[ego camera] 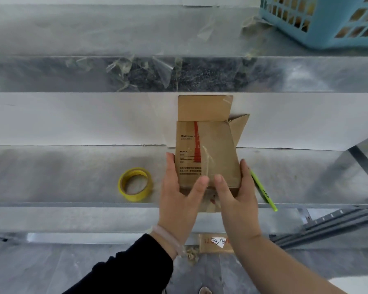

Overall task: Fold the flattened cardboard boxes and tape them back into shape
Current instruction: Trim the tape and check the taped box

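The cardboard box (206, 149) lay lengthwise on the metal bench (62, 170), printed face up, already opened into a shallow sleeve. Its far flaps (204, 108) stood open and unfolded, so that end looked unsealed. The left hand (179, 200) and right hand (236, 200) each had a grip on a near corner, with the fingers along the side walls and both thumbs pressed on the top face. This was probably to square the body and hold the near end closed for taping. The yellow tape roll (135, 184) sat just left of the left hand, within easy reach. A green pen-like tool (263, 194) lay partly under the right hand. A blue basket (327, 28) stood well apart at the far right.
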A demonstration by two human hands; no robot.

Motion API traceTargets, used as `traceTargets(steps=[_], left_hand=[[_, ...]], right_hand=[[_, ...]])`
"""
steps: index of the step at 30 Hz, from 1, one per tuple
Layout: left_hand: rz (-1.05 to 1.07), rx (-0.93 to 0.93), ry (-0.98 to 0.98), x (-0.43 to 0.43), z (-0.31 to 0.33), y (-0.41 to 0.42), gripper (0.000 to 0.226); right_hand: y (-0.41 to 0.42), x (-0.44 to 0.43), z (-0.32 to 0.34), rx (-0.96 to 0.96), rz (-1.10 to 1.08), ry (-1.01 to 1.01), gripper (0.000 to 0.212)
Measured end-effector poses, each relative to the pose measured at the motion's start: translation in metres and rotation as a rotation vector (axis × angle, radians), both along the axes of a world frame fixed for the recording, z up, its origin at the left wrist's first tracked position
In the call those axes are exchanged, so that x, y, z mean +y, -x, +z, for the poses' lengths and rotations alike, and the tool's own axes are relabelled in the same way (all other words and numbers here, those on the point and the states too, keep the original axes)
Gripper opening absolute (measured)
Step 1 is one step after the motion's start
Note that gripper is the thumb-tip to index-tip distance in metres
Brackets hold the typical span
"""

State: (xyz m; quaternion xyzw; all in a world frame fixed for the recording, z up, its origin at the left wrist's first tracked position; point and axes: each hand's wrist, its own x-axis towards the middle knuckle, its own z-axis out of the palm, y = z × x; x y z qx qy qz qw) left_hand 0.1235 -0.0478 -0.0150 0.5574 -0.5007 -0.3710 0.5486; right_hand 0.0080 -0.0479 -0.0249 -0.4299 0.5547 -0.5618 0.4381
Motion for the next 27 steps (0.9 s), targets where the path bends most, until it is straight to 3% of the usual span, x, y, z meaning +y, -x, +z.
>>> traceTargets(steps=[3,7,10,15,18,20,23,27], left_hand=[[0.040,-0.088,0.002,-0.006,-0.003,-0.004,0.083],[0.057,-0.172,0.028,-0.008,-0.006,-0.002,0.067],[0.087,-0.164,0.007,-0.010,-0.012,0.000,0.066],[0.096,-0.057,0.104,-0.009,-0.016,-0.001,0.049],[0.071,0.034,0.119,-0.009,-0.019,-0.004,0.040],[0.039,0.021,0.150,-0.007,-0.020,-0.005,0.052],[0.014,-0.025,0.158,-0.007,-0.027,-0.006,0.076],[0.034,-0.056,0.163,-0.010,-0.033,-0.007,0.077]], right_hand=[[0.000,-0.008,-0.001,0.031,-0.030,-0.048,0.084],[0.000,-0.009,-0.005,-0.036,-0.037,-0.020,0.066],[0.004,-0.011,-0.010,-0.064,-0.041,-0.011,0.048],[0.006,-0.006,-0.018,-0.103,-0.067,0.070,0.038],[0.010,-0.005,-0.022,-0.060,0.001,0.109,0.046],[0.013,-0.003,-0.027,-0.036,0.074,0.129,0.053],[0.013,-0.003,-0.033,0.110,0.079,0.083,0.085],[0.017,-0.011,-0.039,0.223,0.067,0.100,0.082]])
